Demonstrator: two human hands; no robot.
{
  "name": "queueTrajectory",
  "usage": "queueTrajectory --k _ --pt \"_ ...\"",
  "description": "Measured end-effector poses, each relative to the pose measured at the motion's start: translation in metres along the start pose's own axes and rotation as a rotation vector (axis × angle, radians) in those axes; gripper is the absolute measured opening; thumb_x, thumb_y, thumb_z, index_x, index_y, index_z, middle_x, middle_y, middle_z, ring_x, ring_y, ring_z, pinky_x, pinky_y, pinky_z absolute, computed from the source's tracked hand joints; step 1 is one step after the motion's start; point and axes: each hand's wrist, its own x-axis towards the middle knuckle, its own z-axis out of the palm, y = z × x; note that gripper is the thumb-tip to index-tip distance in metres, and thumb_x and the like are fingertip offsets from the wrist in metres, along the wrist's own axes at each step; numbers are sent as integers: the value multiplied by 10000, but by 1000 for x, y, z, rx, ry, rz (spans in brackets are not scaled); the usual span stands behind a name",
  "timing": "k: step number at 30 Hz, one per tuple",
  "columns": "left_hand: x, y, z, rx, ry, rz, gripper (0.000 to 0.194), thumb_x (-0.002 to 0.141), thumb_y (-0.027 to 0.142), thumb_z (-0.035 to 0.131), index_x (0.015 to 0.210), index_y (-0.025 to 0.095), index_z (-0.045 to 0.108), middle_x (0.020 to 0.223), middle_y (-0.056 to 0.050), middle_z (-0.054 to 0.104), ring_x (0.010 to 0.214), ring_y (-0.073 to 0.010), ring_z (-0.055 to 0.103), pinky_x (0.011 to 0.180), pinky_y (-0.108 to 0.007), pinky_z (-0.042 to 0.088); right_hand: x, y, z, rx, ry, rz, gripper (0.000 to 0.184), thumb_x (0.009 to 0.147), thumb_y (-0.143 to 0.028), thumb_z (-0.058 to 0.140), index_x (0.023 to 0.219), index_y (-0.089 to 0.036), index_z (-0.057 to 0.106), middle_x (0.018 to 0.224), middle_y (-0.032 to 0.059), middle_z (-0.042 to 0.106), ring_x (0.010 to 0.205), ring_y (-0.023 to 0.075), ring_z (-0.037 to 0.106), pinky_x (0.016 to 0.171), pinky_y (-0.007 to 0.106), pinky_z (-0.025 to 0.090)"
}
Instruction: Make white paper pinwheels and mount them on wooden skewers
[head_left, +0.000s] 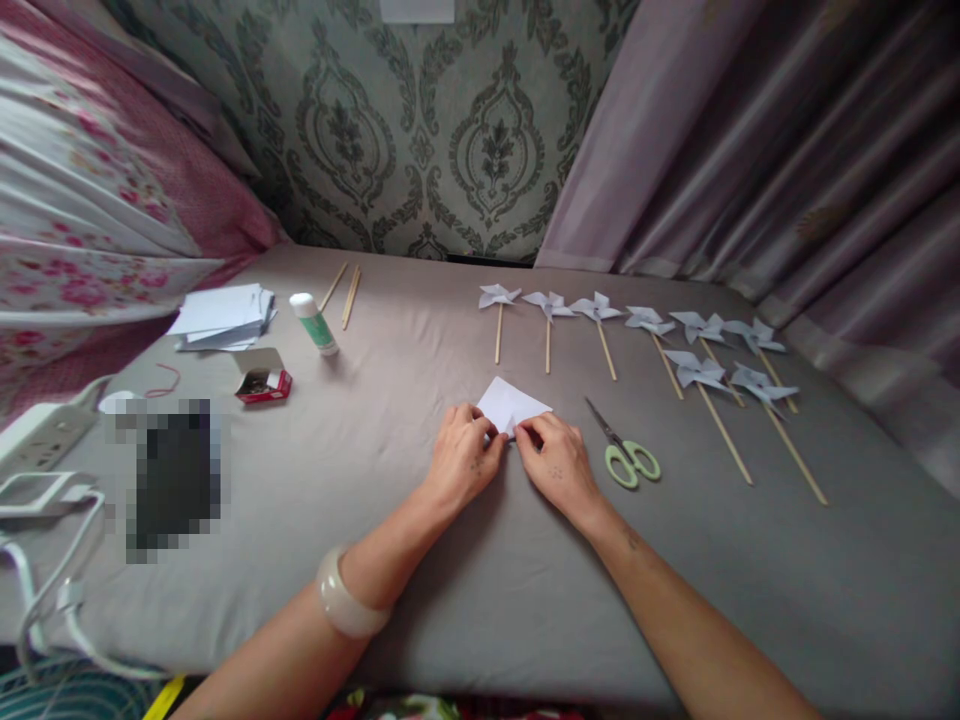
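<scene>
A small sheet of white paper [508,402] lies on the grey cloth in front of me, one corner pointing away. My left hand [466,450] pinches its near left edge, and my right hand [553,455] grips the near right edge close beside it. The two sets of fingertips almost meet at the near side of the sheet, where part of the paper is hidden. Just right of my right hand lie scissors [631,463] with pale green handles, their blades pointing away.
Several white paper pinwheels [699,370] on wooden sticks lie at the right. Toward the left are a glue stick [315,325], loose sticks [351,298], stacked paper [223,315] and a small red box [264,386] of metal bits. A power strip [49,435] with white cables sits far left.
</scene>
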Motion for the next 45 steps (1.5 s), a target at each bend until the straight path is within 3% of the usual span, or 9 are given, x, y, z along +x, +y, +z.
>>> queueTrajectory --k 10,20,27,34,45 --pt "3 2 -1 5 -12 -61 147 837 250 597 779 161 699 923 -85 604 929 -228 530 861 -366 436 2 -6 3 -46 16 86 184 883 -270 499 792 -184 634 825 50 680 807 193 609 765 314 362" --pt "7 3 0 -25 2 -102 154 830 266 619 743 163 692 899 -80 611 908 -228 533 845 -369 432 1 -8 4 -123 35 71 196 904 -283 480 798 -182 610 818 64 674 812 207 610 750 324 365" --pt "9 1 -1 -14 -34 -94 162 834 272 623 756 148 695 873 -81 622 892 -225 548 839 -360 423 -4 -11 0 -122 32 70 168 911 -248 492 994 -159 607 909 77 681 857 217 615 771 334 387" --pt "10 0 0 -22 -30 -98 164 833 266 620 754 144 698 874 -85 623 897 -222 554 836 -358 425 -13 -15 -8 -216 -31 -40 324 896 -109 454 1163 -190 619 960 78 654 895 216 581 787 327 389" --pt "11 2 0 -27 -13 -124 163 821 255 619 705 162 687 852 -77 619 869 -215 558 848 -377 430 -12 -17 -8 -278 -53 -70 351 885 -107 473 1181 -213 630 939 76 640 864 224 565 768 342 383"
